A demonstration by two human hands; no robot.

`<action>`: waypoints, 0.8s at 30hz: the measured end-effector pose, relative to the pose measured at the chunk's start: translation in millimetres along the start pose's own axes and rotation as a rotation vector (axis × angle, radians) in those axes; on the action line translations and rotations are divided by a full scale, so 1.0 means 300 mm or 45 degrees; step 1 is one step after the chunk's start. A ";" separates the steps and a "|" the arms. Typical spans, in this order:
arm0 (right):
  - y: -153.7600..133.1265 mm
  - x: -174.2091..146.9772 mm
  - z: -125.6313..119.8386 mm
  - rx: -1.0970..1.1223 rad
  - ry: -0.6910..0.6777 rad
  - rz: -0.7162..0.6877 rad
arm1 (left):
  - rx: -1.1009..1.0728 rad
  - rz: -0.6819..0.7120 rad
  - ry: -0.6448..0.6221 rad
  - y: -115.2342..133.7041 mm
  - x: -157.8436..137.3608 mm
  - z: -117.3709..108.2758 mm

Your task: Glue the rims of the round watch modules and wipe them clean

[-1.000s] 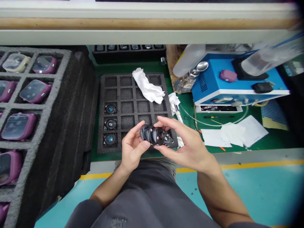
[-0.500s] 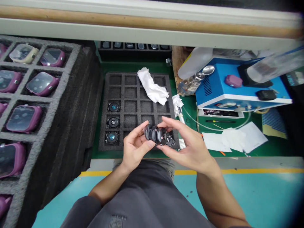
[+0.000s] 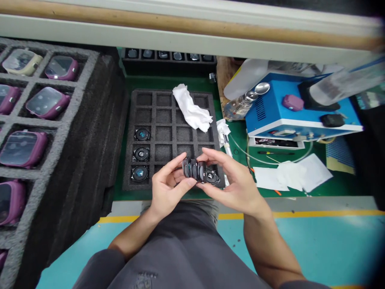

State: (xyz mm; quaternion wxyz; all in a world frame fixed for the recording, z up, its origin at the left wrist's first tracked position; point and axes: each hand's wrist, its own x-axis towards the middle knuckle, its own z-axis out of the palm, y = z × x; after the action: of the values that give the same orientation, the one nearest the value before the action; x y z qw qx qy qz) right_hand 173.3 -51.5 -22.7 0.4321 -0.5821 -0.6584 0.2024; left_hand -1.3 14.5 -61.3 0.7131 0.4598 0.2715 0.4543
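Observation:
Between my two hands is a row of several round black watch cases [image 3: 194, 169], standing on edge face to face over the near side of a foam tray [image 3: 162, 152]. My left hand [image 3: 170, 182] grips the left end with thumb and fingers. The right end sits between the thumb and fingers of my right hand [image 3: 234, 180]. One round watch [image 3: 211, 176] lies in the tray's near right corner, partly behind my right fingers. Along the tray's left column sit a top watch [image 3: 142, 134], a middle watch [image 3: 141, 153] and a near watch [image 3: 140, 173].
A crumpled white cloth [image 3: 192, 108] lies across the tray's far right. Stacked foam trays [image 3: 90, 104] with purple square watches rise at the left. At the right stand a blue machine [image 3: 270, 104], a clear pump bottle [image 3: 240, 105] and white papers [image 3: 288, 176]. A shelf edge [image 3: 180, 28] crosses above.
The view has shifted slightly, so the bench appears a little further left. The watch cases in my hands have turned a little, and both hands stay on them.

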 end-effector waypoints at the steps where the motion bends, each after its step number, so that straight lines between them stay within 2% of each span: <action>1: 0.001 -0.001 0.000 0.010 0.001 0.002 | 0.007 -0.003 0.002 0.001 0.000 0.001; 24: 0.023 -0.031 -0.028 0.070 0.059 0.019 | 0.086 -0.039 -0.003 -0.005 0.004 0.041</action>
State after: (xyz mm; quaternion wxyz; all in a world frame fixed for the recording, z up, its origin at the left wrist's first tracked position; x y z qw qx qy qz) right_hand 183.6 -60.6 -26.6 0.4615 -0.5795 -0.6381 0.2100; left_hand 9.8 10.3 -57.2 0.7044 0.4798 0.2928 0.4334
